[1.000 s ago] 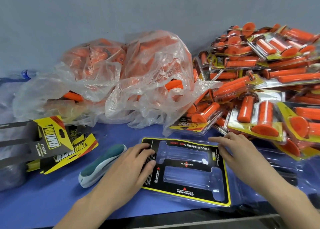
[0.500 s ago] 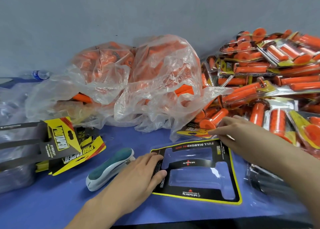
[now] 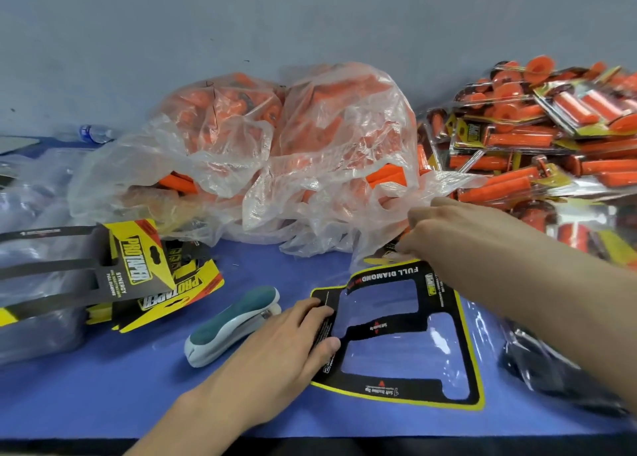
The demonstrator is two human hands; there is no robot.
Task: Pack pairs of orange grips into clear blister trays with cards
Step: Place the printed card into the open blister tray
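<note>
One tray (image 3: 393,359), card (image 3: 386,275) fitted, pockets empty.
My left hand (image 3: 275,345) presses flat on its flimsy edge; right hand (image 3: 455,231) is at the bag (image 3: 293,152), grasp unclear. Grips (image 3: 382,176) look light, rubbery: hold mid-length.

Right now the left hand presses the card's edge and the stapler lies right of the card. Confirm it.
Wrong: the head view shows the stapler left of the card. The left hand does press the card's edge.
</note>
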